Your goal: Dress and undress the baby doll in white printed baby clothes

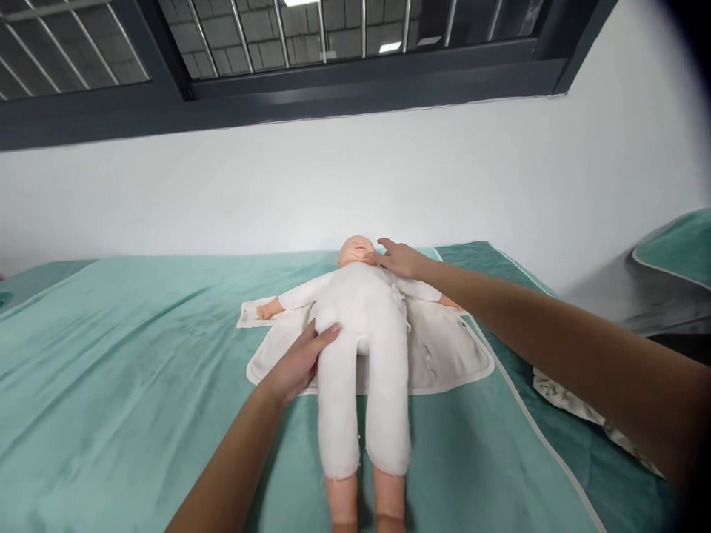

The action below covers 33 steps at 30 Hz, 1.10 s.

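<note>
A baby doll (364,303) with a white cloth body and plastic head, hands and legs lies on its back, head toward the wall. Spread open beneath it is a pale baby garment (449,355); the doll's arms lie along its sleeves. My left hand (303,359) grips the doll's hip, thumb on top and the other fingers partly hidden at its side. Beside the doll's head, my right hand (401,259) has its fingers apart, at the cheek and chin. Whether those fingertips press on the doll I cannot tell.
A green sheet (138,370) with pale edging covers the bed. Patterned cloth (578,403) lies at the right, partly behind my forearm. Behind the bed rises a white wall (249,192) below a dark window frame (361,81) with metal bars.
</note>
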{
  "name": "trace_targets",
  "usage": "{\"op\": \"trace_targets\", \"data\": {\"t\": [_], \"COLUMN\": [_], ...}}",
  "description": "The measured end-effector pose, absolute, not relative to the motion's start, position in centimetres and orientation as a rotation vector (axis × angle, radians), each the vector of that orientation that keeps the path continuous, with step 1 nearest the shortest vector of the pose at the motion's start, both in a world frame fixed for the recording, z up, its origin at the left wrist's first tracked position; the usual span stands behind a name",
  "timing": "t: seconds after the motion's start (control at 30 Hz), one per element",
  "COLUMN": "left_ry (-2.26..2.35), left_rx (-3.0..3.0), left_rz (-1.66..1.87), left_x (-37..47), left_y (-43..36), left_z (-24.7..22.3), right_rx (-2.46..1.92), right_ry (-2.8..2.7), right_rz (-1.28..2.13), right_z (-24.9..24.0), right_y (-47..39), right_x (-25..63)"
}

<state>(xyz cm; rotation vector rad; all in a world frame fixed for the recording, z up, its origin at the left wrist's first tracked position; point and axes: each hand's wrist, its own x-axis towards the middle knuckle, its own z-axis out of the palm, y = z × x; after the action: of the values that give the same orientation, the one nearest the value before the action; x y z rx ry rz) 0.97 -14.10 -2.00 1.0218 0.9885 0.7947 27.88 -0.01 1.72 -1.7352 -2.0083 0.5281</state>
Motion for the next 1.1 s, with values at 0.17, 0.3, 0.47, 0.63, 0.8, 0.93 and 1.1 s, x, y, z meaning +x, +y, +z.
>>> {"op": "trace_targets", "data": {"t": [0.17,0.3,0.47,0.63,0.8,0.93,1.1], "left_ry": [0.974,0.950,1.010,1.265,1.641,1.957,2.083], "left_rx": [1.051,1.073,1.120,1.282,1.883,2.173,2.082], "left_rz": [0.756,0.734,0.662,0.738,0.833,0.675,0.641], "left_x": [2.2,2.6,1.1,-0.7,-1.5,-1.4,-1.5], "left_y": [-13.8,-13.4,-13.0,-13.5,-12.9,-9.9,-6.2], "left_z": [-1.5,-1.4,-1.9,-1.9,-2.1,-3.2,-5.1], "right_rx": [-1.747,-1.607,-1.414,-1.416,-1.534,-1.519,-1.497], "right_ry": [-1.899,-1.861,-2.321,-2.734,-2.753,-2.653,-2.513], "right_rz": [0.134,0.039,-0.001,0.039,0.175,0.183,0.143], "right_z": [4.1,5.6,4.5,1.9,1.1,1.6,1.6], "right_y": [-0.2,-0.8,-2.1,-1.1,0.0,-0.5,-1.3], "right_x": [28.1,24.6,16.2,10.7,10.6,11.9,13.6]}}
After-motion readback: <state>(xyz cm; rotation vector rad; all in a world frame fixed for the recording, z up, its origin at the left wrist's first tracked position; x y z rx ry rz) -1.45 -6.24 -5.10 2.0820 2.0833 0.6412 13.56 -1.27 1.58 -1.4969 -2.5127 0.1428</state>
